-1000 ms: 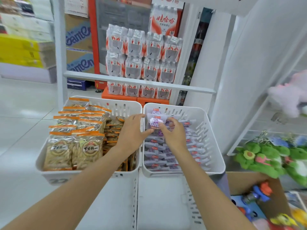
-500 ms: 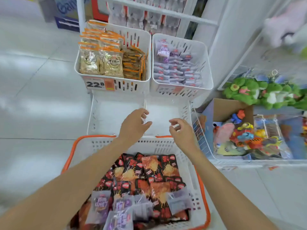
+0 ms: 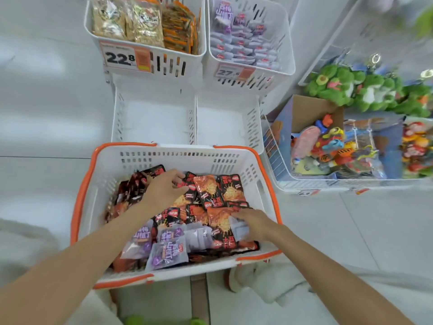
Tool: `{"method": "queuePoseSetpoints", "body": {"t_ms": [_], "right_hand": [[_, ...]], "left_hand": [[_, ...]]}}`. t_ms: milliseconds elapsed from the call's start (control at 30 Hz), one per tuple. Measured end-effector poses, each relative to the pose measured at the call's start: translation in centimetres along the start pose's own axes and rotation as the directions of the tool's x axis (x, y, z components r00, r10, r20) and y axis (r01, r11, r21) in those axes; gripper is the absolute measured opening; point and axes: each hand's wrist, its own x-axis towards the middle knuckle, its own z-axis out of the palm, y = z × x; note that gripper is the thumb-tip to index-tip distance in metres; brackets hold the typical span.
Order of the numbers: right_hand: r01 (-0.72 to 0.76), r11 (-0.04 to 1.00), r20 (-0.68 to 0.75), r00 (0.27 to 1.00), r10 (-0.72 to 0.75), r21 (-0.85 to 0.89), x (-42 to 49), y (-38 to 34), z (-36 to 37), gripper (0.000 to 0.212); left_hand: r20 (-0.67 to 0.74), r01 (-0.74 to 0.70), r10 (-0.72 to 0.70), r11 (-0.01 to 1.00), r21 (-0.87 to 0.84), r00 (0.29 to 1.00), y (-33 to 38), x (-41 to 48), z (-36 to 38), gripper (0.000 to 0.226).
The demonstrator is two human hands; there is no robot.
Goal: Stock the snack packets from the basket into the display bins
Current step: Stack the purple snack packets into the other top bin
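Head view: a white basket (image 3: 178,158) with an orange rim holds red-black packets (image 3: 210,191) and purple packets (image 3: 167,253); the left hand (image 3: 164,188) rests on the red-black ones, fingers loosely bent, gripping nothing; the right hand (image 3: 254,225) touches a pale packet (image 3: 239,229), and I cannot tell whether it pinches it. Just beyond the basket stand two lower bins (image 3: 194,118); above them are stocked upper bins (image 3: 175,64) with price tags (image 3: 120,58), their tops cut off; a toy bin (image 3: 274,156) and green plush (image 3: 328,83) sit to the right, blurred; the left forearm hides some packets.
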Motion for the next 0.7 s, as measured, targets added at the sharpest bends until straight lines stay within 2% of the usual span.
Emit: {"method": "queuePoseSetpoints", "body": {"t_ms": [33,67,100,133,167,233,267,300,367,400,467,500,533,600,633,700], "right_hand": [[-0.018,0.999,-0.057,0.998,0.02,0.038,0.1,0.3,0.0,0.074],[-0.053,0.984,-0.11,0.991,0.072,0.169,-0.2,0.1,-0.7,0.068],[-0.078,0.924,-0.13,0.982,0.136,0.375,-0.3,-0.2,-1.7,0.062],[-0.076,0.817,-0.118,0.978,0.174,0.572,-0.4,-0.6,-2.9,0.056],[-0.035,0.717,-0.118,0.98,0.162,0.697,-0.3,-1.0,-4.2,0.048],[0.056,0.643,-0.128,0.989,0.067,0.764,-0.2,-2.5,-6.9,0.034],[0.091,0.59,-0.12,0.993,0.011,0.803,-0.2,-3.4,-8.0,0.032],[0.111,0.503,-0.106,0.994,-0.039,0.857,-0.1,-4.0,-8.7,0.033],[0.111,0.295,-0.08,0.99,-0.115,0.949,0.4,-5.0,-9.3,0.048],[0.11,0.199,-0.087,0.989,-0.12,0.974,0.4,-5.4,-9.6,0.058],[0.119,0.052,-0.116,0.992,-0.05,0.992,0.7,-5.8,-9.5,0.067],[0.134,0.052,-0.134,0.991,-0.003,0.99,0.9,-5.9,-9.3,0.062],[0.152,0.135,-0.157,0.987,0.026,0.979,0.8,-6.1,-9.2,0.054],[0.144,0.456,-0.16,0.987,-0.004,0.878,0.9,-6.4,-7.8,0.041],[0.114,0.594,-0.107,0.993,-0.047,0.796,0.9,-6.5,-6.7,0.044],[0.063,0.736,0.039,0.992,-0.121,0.675,1.3,-7.1,-4.2,0.058]], "left_hand": [[0.03,-0.015,0.015,1.0,0.001,0.999,0.5,-0.3,0.2,0.034],[0.064,-0.024,0.024,1.0,-0.003,0.998,0.8,-0.5,0.4,0.037],[0.102,-0.037,0.039,0.999,-0.013,0.994,1.2,-0.8,0.6,0.044],[0.148,-0.065,0.069,0.997,-0.033,0.987,1.6,-1.1,0.8,0.054],[0.195,-0.1,0.111,0.993,-0.062,0.975,2.2,-1.2,0.9,0.066],[0.267,-0.156,0.183,0.98,-0.12,0.946,3.9,-1.5,1.0,0.084],[0.277,-0.156,0.193,0.976,-0.151,0.941,4.7,-1.5,1.0,0.084],[0.256,-0.148,0.191,0.972,-0.181,0.948,5.1,-1.4,0.9,0.076],[0.141,-0.116,0.148,0.97,-0.211,0.979,5.3,-1.0,0.4,0.044],[0.087,-0.077,0.099,0.971,-0.228,0.991,5.0,-0.9,-0.1,0.029],[0.046,0.061,-0.049,0.94,-0.335,0.998,4.1,-0.7,-1.2,0.021],[0.056,0.135,-0.123,0.895,-0.426,0.991,3.4,-0.5,-1.6,0.022],[0.084,0.196,-0.179,0.835,-0.515,0.98,2.8,-0.5,-1.9,0.023],[0.156,0.284,-0.239,0.754,-0.592,0.958,1.6,-0.5,-2.4,0.037],[0.199,0.318,-0.249,0.739,-0.593,0.948,1.0,-0.5,-2.5,0.048],[0.254,0.359,-0.258,0.754,-0.55,0.932,0.2,-0.8,-2.6,0.05]]}}
